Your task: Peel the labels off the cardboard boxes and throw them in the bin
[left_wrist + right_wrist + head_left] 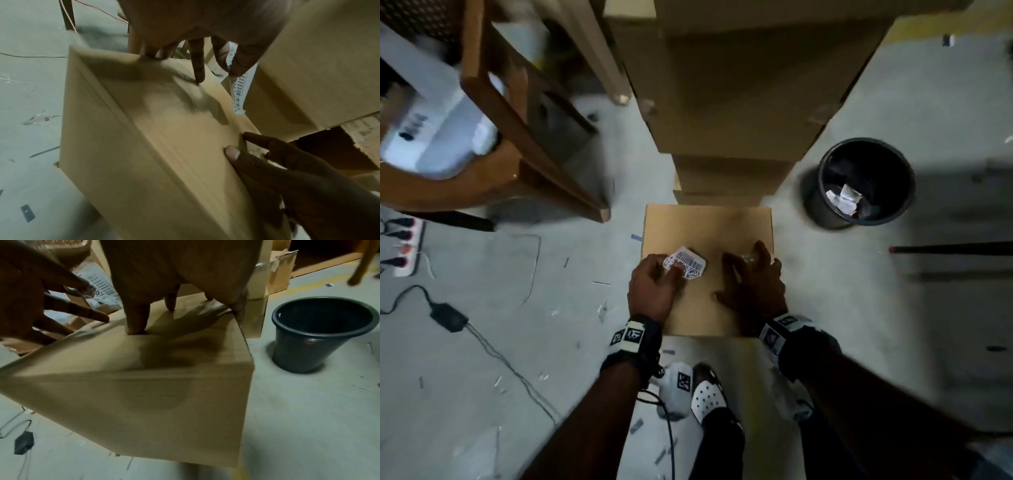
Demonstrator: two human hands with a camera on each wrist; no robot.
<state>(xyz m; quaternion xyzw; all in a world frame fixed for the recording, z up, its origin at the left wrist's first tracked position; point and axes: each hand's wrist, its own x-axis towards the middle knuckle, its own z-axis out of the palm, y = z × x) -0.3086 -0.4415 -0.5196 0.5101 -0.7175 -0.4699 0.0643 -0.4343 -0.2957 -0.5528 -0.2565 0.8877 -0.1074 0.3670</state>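
My left hand (654, 286) pinches the label (686, 263) between thumb and fingers, lifted off the box (705, 222) near its left edge. My right hand (751, 281) lies spread, fingertips pressing the box top by its right edge. The bin (866, 183) stands on the floor (859, 308) right of the box, scraps inside.

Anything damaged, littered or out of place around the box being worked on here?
Yes. Small paper and tape scraps litter the floor left of the cardboard box, not in the bin. A box behind has a torn, ragged hole.
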